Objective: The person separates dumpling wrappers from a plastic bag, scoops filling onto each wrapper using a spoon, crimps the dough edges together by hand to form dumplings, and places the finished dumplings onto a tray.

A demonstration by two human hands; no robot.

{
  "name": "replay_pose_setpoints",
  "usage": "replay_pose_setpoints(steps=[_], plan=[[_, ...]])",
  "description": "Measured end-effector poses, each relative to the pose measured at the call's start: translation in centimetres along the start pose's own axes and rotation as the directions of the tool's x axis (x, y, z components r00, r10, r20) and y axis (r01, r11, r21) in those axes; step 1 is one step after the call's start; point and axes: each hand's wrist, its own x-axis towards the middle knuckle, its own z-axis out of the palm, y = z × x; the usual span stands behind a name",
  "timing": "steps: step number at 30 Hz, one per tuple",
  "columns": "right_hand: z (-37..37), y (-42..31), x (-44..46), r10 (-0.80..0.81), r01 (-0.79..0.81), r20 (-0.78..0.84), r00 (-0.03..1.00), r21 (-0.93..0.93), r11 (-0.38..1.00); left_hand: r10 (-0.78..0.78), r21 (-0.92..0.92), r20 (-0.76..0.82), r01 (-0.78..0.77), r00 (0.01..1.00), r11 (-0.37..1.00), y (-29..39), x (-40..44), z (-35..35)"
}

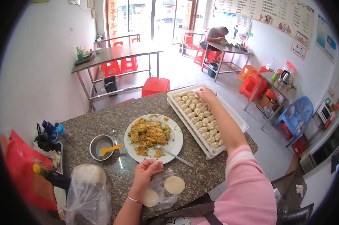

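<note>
My right hand (206, 95) reaches to the far end of a white tray (190, 132) filled with rows of pleated dumplings (197, 111). Its fingers are pinched down on a dumpling there, mostly hidden beneath them. Near the front rim of a white plate (176, 146), my left hand (148, 171) hovers with fingers curled together and nothing visible in them. Chopped orange and green filling (149, 134) is heaped on the plate, with a metal spoon (180, 158) resting across its rim. Two round dough wrappers (174, 185) lie by my left wrist on clear plastic.
A metal bowl (96, 144) with a yellow-handled scraper (111, 149) stands left of the plate. A plastic bag (87, 189) with dough sits at front left, beside bottles and a red bag (27, 165). Beyond the counter are tables, red stools (155, 85) and a seated person (214, 39).
</note>
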Motion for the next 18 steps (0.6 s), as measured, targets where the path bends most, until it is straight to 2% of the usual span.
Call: replay_pose_setpoints(steps=[1, 2, 3, 4, 5, 7, 8, 9, 10, 11, 12, 13, 14, 15, 16, 18], plan=[[-0.7, -0.8, -1.4, -0.059, 0.059, -0.062, 0.996, 0.008, 0.998, 0.018, 0.011, 0.009, -0.018, 1.0, 1.0, -0.1, 0.0, 0.0], [-1.4, -2.0, -3.1, -0.164, 0.167, -0.037, 0.986, 0.096, 0.981, 0.027, 0.015, 0.002, -0.027, 1.0, 1.0, 0.0, 0.0, -0.2], [-2.3, -3.3, -5.3, -0.267, 0.266, -0.019, 0.964, 0.182, 0.947, 0.049, 0.115, 0.039, -0.053, 0.998, 0.992, 0.0, -0.1, -0.2], [-3.5, -4.8, -8.5, -0.401, 0.383, -0.005, 0.916, 0.304, 0.872, 0.063, 0.212, 0.08, -0.079, 0.995, 0.974, -0.1, -0.2, -0.1], [-5.0, -6.3, -12.4, -0.524, 0.479, -0.01, 0.852, 0.421, 0.771, 0.063, 0.215, 0.08, -0.079, 0.995, 0.973, 0.0, -0.5, 0.2], [-7.0, -8.1, -20.2, -0.658, 0.574, 0.028, 0.752, 0.462, 0.676, 0.012, 0.412, 0.193, -0.092, 0.981, 0.907, 0.2, -1.5, 1.0], [-7.7, -8.0, -23.3, -0.714, 0.571, 0.09, 0.694, 0.535, 0.623, 0.01, 0.417, 0.197, -0.093, 0.98, 0.904, 0.5, -2.1, 1.6], [-7.8, -7.7, -25.8, -0.767, 0.557, 0.147, 0.624, 0.604, 0.569, 0.141, 0.585, 0.294, -0.295, 0.945, 0.756, 0.7, -2.9, 2.4], [-7.0, -7.1, -27.9, -0.784, 0.541, 0.14, 0.605, 0.649, 0.534, 0.24, 0.694, 0.412, -0.473, 0.879, 0.543, 0.7, -3.5, 3.0], [-6.1, -6.1, -30.0, -0.752, 0.479, 0.123, 0.648, 0.702, 0.528, 0.249, 0.731, 0.418, -0.487, 0.873, 0.478, 0.0, -4.3, 3.2], [-5.7, -5.5, -31.6, -0.695, 0.382, 0.175, 0.697, 0.73, 0.567, 0.25, 0.729, 0.42, -0.489, 0.872, 0.48, -1.0, -4.8, 3.0], [-4.4, -4.8, -33.1, -0.65, 0.334, 0.15, 0.745, 0.76, 0.558, 0.29, 0.786, 0.501, -0.569, 0.815, 0.241, -2.2, -5.2, 2.6], [-3.5, -4.4, -34.6, -0.649, 0.336, 0.147, 0.746, 0.759, 0.557, 0.304, 0.791, 0.586, -0.611, 0.751, -0.018, -3.2, -5.7, 2.3], [-2.7, -4.2, -35.9, -0.572, 0.27, 0.133, 0.81, 0.78, 0.565, 0.22, 0.823, 0.563, -0.566, 0.797, -0.055, -4.0, -6.6, 2.1], [-2.1, -4.2, -37.1, -0.485, 0.202, 0.124, 0.866, 0.801, 0.564, 0.216, 0.821, 0.566, -0.568, 0.796, -0.059, -4.0, -7.2, 2.3], [-1.2, -4.4, -38.4, -0.448, 0.191, 0.109, 0.887, 0.797, 0.573, 0.181, 0.833, 0.542, -0.496, 0.821, -0.246, -3.5, -8.7, 2.7]])
